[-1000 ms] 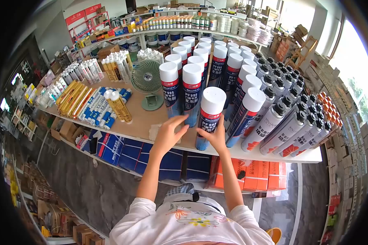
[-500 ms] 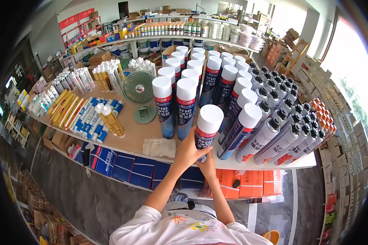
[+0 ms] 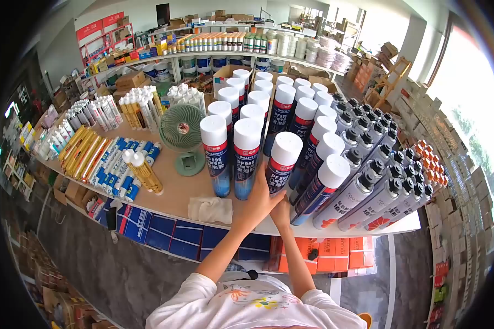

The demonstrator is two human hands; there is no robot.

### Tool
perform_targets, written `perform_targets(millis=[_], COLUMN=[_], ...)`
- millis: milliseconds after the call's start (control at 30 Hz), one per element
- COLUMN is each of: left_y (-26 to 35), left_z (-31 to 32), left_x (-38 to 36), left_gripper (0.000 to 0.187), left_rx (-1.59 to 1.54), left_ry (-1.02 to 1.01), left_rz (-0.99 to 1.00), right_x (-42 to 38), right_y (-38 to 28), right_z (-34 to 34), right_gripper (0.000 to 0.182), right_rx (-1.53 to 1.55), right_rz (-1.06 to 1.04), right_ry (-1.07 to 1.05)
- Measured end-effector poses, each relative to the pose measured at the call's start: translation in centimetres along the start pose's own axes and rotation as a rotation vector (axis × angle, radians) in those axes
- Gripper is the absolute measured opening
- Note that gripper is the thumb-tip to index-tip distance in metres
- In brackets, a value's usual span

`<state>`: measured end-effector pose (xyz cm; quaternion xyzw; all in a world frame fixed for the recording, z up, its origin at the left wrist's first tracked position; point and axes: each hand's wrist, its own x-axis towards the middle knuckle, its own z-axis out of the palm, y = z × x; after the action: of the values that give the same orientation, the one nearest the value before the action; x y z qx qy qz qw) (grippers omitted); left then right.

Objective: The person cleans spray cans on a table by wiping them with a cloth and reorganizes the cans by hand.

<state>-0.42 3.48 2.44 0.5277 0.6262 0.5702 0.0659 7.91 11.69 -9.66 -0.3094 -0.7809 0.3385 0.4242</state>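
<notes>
A blue foam spray can [image 3: 280, 174] with a white cap and red band stands nearly upright, between the rows of matching cans. My left hand [image 3: 261, 198] wraps round its lower left side. Lower down on the right, my right hand [image 3: 280, 213] is closed against the can's base, with its fingers partly hidden. Close to my left hand is another blue can [image 3: 246, 164]. A tilted blue can [image 3: 314, 192] stands just right of my right hand. On the table edge to the left lies a crumpled white cloth [image 3: 210, 210].
A green fan [image 3: 181, 131] stands left of the cans. Silver cans with black tops [image 3: 357, 192] crowd the right side. Gold tubes [image 3: 142, 171] and blue-white tubes lie at left. Blue boxes [image 3: 159, 233] and orange boxes [image 3: 333, 255] sit below the tabletop [image 3: 170, 192].
Both my hands have moved the held can forward, deeper between the neighbouring cans. The view has shifted slightly, and my grip stays on the can.
</notes>
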Motion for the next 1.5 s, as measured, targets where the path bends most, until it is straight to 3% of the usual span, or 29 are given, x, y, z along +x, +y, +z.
perform_targets(millis=[100, 167, 233, 267, 333, 500, 633, 733, 800, 933, 1033, 1100, 1200, 1267, 1500], left_y=[2.0, 4.4, 6.4, 7.4, 8.1, 9.1, 8.7, 7.5, 6.1, 6.2, 6.3, 6.1, 5.8, 5.5, 4.7], left_z=[-0.9, -2.6, -4.3, -5.1, -6.0, -8.0, -8.5, -8.4, -7.7, -6.8, -6.2, -6.2, -6.0, -6.0, -5.4], left_x=[0.1, 1.2, 2.7, 3.5, 5.4, 8.8, 13.0, 16.1, 17.9, 19.7, 20.3, 20.5, 21.1, 21.2, 23.6], left_gripper=[0.090, 0.086, 0.071, 0.068, 0.061, 0.049, 0.050, 0.056, 0.072, 0.090, 0.089, 0.084, 0.072, 0.061, 0.059], left_rx=[0.047, 0.132, 0.160, 0.181, 0.200, 0.318, 0.451, 0.510, 0.708, 0.921, 0.950, 0.951, 0.979, 0.906, 0.880], left_ry=[0.058, 0.096, 0.140, 0.126, 0.126, 0.145, 0.043, -0.127, -0.299, -0.487, -0.592, -0.600, -0.666, -0.635, -0.675], left_rz=[0.045, 0.206, 0.313, 0.318, 0.360, 0.481, 0.513, 0.490, 0.592, 0.556, 0.501, 0.538, 0.531, 0.563, 0.598], right_x=[1.6, 2.9, 4.1, 4.8, 5.7, 6.8, 6.3, 4.6, 2.9, 0.9, 1.3, 2.2, 3.1, 2.9, 4.7], right_y=[0.0, -0.2, 1.2, 2.0, 1.8, 2.2, 2.1, 2.5, 3.0, 2.7, 2.0, 2.1, 3.4, 4.3, 4.2], right_z=[-0.1, 0.1, 0.6, 1.1, 1.3, 2.2, 2.6, 4.1, 5.0, 5.3, 4.6, 4.4, 4.6, 5.4, 5.7], right_gripper=[0.055, 0.054, 0.057, 0.061, 0.069, 0.072, 0.074, 0.080, 0.083, 0.080, 0.071, 0.060, 0.053, 0.053, 0.054], right_rx=[-0.028, -0.006, 0.051, 0.067, 0.046, 0.019, 0.089, 0.119, -0.229, -0.184, -0.192, 0.007, 0.023, 0.004, -0.043], right_rz=[0.008, 0.048, -0.042, 0.084, 0.130, 0.128, 0.146, 0.078, 0.123, 0.060, 0.109, 0.294, 0.342, 0.289, 0.251], right_ry=[0.007, -0.004, 0.032, -0.026, -0.028, 0.050, 0.025, 0.141, 0.235, 0.352, 0.280, 0.157, 0.101, 0.154, 0.194])
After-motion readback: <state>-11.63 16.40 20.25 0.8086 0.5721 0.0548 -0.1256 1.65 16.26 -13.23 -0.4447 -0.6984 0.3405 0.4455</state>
